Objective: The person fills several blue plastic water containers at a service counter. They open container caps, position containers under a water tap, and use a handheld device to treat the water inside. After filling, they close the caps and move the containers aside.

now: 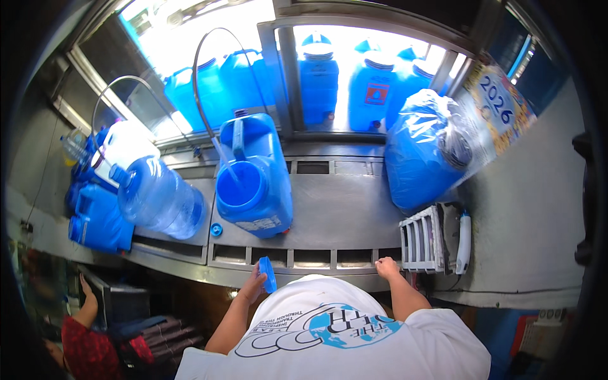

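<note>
We stand at the steel bench (pixel 342 209) with our left hand (pixel 254 283) closed on a round blue cap (pixel 268 274), held edge-on at about 7 o'clock from the big blue jug (pixel 254 177). The cap is off, it seems, because a thin hose (pixel 204 88) arcs down into the jug's open wide mouth, so the opening must stay free. Our right hand (pixel 386 267) rests on the bench's front edge at 5 o'clock from the jug, fingers curled on the rim and gripping nothing else, likely for support. A small blue cap (pixel 216 229) lies on the bench just by the jug's base. At 9 o'clock a clear round bottle (pixel 161 199) lies tilted, and a plastic-wrapped blue container (pixel 421 152) sits at 3 o'clock.
</note>
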{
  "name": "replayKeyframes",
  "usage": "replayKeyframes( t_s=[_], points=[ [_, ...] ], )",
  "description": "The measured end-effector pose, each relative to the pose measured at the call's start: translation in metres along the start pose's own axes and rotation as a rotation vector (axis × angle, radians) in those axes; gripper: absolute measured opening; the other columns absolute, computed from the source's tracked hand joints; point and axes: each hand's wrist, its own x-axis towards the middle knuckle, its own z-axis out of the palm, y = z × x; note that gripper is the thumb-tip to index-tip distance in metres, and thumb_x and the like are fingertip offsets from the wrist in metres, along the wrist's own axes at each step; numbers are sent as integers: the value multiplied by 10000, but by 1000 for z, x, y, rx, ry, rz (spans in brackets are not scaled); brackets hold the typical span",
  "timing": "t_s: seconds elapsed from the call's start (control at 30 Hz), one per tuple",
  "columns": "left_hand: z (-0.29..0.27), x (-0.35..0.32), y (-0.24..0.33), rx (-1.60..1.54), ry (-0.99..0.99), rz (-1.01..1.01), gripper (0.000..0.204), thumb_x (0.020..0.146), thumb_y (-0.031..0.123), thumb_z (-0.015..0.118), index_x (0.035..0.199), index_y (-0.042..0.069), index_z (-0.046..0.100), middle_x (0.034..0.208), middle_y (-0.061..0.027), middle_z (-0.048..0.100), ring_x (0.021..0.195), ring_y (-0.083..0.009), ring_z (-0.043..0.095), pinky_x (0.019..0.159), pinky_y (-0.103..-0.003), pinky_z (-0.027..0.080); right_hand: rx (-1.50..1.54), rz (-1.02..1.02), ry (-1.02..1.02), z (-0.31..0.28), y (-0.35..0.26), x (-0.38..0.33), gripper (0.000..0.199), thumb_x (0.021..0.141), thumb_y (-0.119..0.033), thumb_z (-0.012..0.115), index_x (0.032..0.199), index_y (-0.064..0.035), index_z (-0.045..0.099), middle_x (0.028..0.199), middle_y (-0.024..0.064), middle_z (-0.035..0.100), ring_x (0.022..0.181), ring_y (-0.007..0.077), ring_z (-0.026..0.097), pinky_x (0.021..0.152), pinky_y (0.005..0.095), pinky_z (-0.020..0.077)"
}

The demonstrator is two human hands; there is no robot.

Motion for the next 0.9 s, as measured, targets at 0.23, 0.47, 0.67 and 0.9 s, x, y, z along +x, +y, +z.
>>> replayKeyframes(
  t_s=[0.23, 0.47, 0.67, 0.9],
  points=[
    [-40, 6, -2, 14, -41, -9, 1060, 774, 548, 734, 1560, 268, 82, 1438, -72, 386, 1227, -288, 481, 915, -511, 465, -33, 12, 71, 10, -20, -26, 368, 901, -420, 543, 1140, -201, 717, 1275, 83, 622, 1230, 304, 547, 1067, 547, 331],
    [-60, 3, 2, 4, -109, 3, 1044, 785, 526, 728, 1563, 269, 81, 1447, -72, 377, 1241, -276, 469, 942, -504, 452, -5, 61, 68, 32, -31, -50, 376, 879, -436, 560, 1132, -209, 721, 1246, 88, 649, 1213, 315, 562, 1049, 512, 357],
    [-78, -4, 5, 21, -95, -14, 1024, 789, 524, 719, 1560, 269, 95, 1449, -82, 368, 1243, -271, 458, 954, -502, 443, 29, 68, 69, 38, -45, -66, 371, 878, -426, 552, 1122, -202, 721, 1175, 97, 683, 1170, 317, 591, 1031, 476, 376],
    [-95, -3, 8, 32, -139, -24, 1045, 776, 555, 721, 1561, 271, 93, 1487, -93, 330, 1301, -300, 406, 986, -517, 406, 52, 84, 28, 49, -58, -79, 363, 875, -440, 548, 1089, -204, 723, 1163, 102, 684, 1147, 324, 603, 1013, 473, 399]
  ],
)
